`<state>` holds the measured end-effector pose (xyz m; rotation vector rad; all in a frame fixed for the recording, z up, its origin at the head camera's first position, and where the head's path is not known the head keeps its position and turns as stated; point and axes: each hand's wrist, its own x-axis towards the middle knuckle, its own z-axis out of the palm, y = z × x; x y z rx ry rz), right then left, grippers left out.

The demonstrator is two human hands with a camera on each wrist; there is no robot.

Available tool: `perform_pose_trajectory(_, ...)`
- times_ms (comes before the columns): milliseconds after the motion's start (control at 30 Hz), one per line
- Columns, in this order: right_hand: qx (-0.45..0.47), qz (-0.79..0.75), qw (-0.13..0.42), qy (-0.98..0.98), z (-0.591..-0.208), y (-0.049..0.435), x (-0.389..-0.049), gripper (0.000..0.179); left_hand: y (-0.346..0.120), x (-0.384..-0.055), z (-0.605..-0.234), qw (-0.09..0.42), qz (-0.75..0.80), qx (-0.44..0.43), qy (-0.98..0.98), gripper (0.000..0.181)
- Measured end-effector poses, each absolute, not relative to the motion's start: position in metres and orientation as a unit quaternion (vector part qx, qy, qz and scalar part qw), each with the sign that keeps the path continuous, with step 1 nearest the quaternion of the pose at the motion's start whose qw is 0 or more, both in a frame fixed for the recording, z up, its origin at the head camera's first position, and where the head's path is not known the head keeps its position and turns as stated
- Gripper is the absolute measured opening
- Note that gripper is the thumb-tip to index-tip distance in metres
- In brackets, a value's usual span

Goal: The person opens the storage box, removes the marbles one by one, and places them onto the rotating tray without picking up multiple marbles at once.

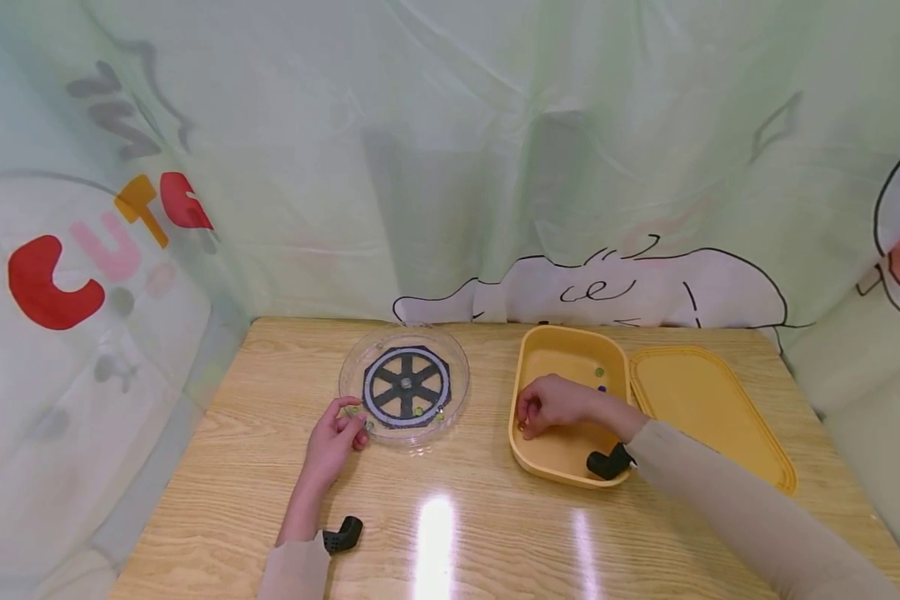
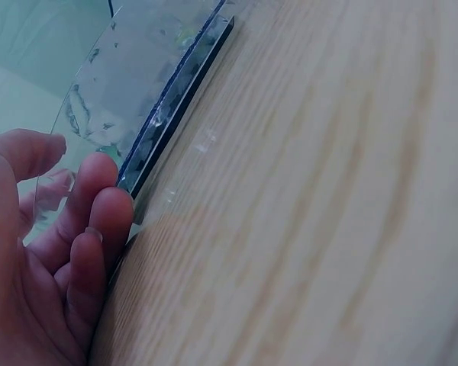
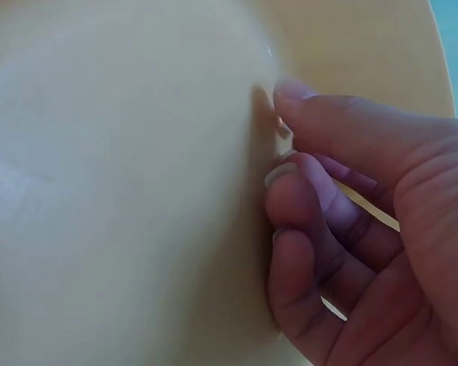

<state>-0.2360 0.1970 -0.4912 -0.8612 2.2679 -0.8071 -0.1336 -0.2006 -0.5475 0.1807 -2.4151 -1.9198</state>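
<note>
A clear round dish [image 1: 461,358] lies at the left of the table, with a black spoked wheel pattern [image 1: 407,383] at its middle. Several small marbles, among them a yellow-green one [image 1: 418,412], sit in it. My left hand [image 1: 332,442] grips the near-left rim, thumb and fingers about the clear edge [image 2: 149,149]. Inside a yellow box [image 1: 525,454], my right hand [image 1: 558,404] is low by the left wall. Its thumb and fingers pinch a small glassy marble [image 3: 282,128], orange-tinted and mostly hidden. A green marble [image 1: 598,372] and a blue marble [image 1: 602,389] lie farther back in the box.
A yellow lid [image 1: 712,408] lies flat on the table right of the box, touching or nearly touching it. Bare wood [image 1: 450,475] shows between dish and box. A printed curtain [image 1: 457,167] hangs behind the table's back edge.
</note>
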Motion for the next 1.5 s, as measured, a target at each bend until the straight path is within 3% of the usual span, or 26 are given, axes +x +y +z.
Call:
perform_pose_trajectory(233, -0.327, -0.294, 0.275, 0.855, -0.493, 0.196, -0.237, 0.014, -0.201, -0.134, -0.547, 0.024, -0.62, 0.062, -0.782, 0.024)
perform_pose_trajectory(900, -0.306, -0.397, 0.314, 0.806, -0.476, 0.214, -0.236, 0.01, -0.2, -0.132, -0.541, 0.019, -0.619, 0.064, -0.782, 0.026)
perform_pose_trajectory(1500, -0.288, -0.444, 0.268, 0.805, -0.451, 0.212, -0.228, 0.012, -0.2, -0.132, -0.543, 0.02, -0.614, 0.069, -0.786, 0.024)
